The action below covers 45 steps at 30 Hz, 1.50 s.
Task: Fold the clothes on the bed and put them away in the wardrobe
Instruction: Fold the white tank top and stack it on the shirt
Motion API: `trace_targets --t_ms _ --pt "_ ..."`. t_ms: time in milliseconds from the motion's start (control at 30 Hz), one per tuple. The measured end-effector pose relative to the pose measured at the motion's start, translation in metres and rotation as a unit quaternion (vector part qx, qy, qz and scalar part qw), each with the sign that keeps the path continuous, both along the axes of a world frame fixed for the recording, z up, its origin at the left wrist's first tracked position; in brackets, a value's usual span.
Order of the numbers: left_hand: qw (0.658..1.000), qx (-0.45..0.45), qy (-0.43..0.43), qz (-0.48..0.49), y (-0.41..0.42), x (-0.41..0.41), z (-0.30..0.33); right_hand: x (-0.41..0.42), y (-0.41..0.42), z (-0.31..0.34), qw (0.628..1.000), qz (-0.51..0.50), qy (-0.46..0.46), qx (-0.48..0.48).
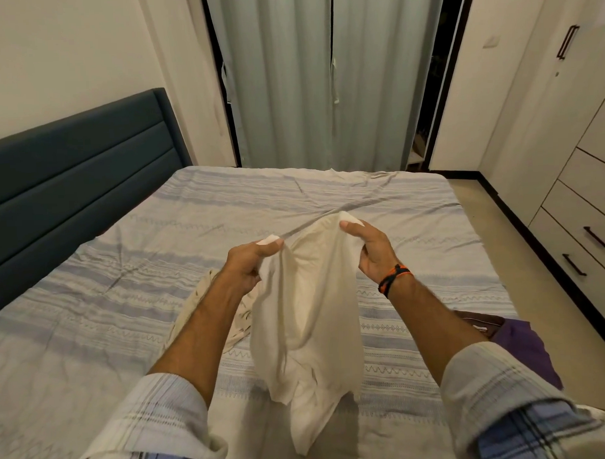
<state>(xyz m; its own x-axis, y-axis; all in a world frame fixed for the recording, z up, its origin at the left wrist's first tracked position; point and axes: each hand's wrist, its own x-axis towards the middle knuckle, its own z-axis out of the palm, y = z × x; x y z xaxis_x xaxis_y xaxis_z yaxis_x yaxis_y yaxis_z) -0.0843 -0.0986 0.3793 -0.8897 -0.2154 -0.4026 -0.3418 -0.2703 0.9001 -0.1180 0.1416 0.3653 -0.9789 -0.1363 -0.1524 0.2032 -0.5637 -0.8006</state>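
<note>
A cream white garment [307, 318] hangs in the air over the bed [124, 270], held up by its top edge. My left hand [249, 265] grips its left corner. My right hand [372, 249], with an orange and black wristband, grips its right corner. The cloth droops between them down to the striped sheet. A beige patterned garment [194, 313] lies crumpled on the bed under my left forearm. A purple garment [524, 345] and a dark brown one [479, 321] lie at the bed's right edge. The wardrobe [565, 124] stands at the right, doors closed.
A dark blue headboard [69, 162] runs along the left. Grey curtains [323, 81] hang behind the bed's far side. Drawers with dark handles [596, 236] sit below the wardrobe doors. A strip of beige floor [521, 242] lies between bed and wardrobe.
</note>
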Motion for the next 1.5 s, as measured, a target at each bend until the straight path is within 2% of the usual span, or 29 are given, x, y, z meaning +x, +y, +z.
trace_targets --t_ms 67,100,167,200,400,600,833,1267,1500 --pt "1.0 -0.007 -0.003 0.022 0.001 -0.001 -0.001 0.001 0.0 0.001 0.998 -0.012 -0.019 0.056" --pt "0.998 -0.045 -0.003 0.047 0.001 -0.002 -0.003 0.0 -0.002 -0.001 0.989 -0.039 -0.033 0.139" --pt "0.99 -0.128 -0.006 0.067 0.004 -0.002 -0.007 0.0 -0.006 -0.008 0.944 -0.09 -0.041 0.315" --pt "0.988 -0.14 -0.008 0.061 0.008 0.001 -0.008 0.002 -0.009 -0.01 0.932 -0.087 -0.032 0.352" --pt "0.995 -0.098 0.016 -0.009 0.04 0.01 -0.005 0.013 -0.035 -0.011 0.943 0.013 0.042 0.328" --pt "0.991 -0.13 -0.011 0.023 0.05 0.007 -0.013 0.019 -0.046 -0.012 0.898 -0.021 0.078 0.432" --pt "0.985 -0.15 -0.027 0.078 0.054 0.013 -0.007 0.029 -0.049 -0.008 0.869 -0.031 0.137 0.474" --pt "0.985 -0.136 -0.037 0.098 0.054 0.011 -0.008 0.033 -0.056 -0.012 0.852 -0.048 0.167 0.494" --pt "0.991 -0.079 -0.038 0.098 0.055 0.009 -0.009 0.037 -0.058 -0.012 0.843 -0.007 0.187 0.504"
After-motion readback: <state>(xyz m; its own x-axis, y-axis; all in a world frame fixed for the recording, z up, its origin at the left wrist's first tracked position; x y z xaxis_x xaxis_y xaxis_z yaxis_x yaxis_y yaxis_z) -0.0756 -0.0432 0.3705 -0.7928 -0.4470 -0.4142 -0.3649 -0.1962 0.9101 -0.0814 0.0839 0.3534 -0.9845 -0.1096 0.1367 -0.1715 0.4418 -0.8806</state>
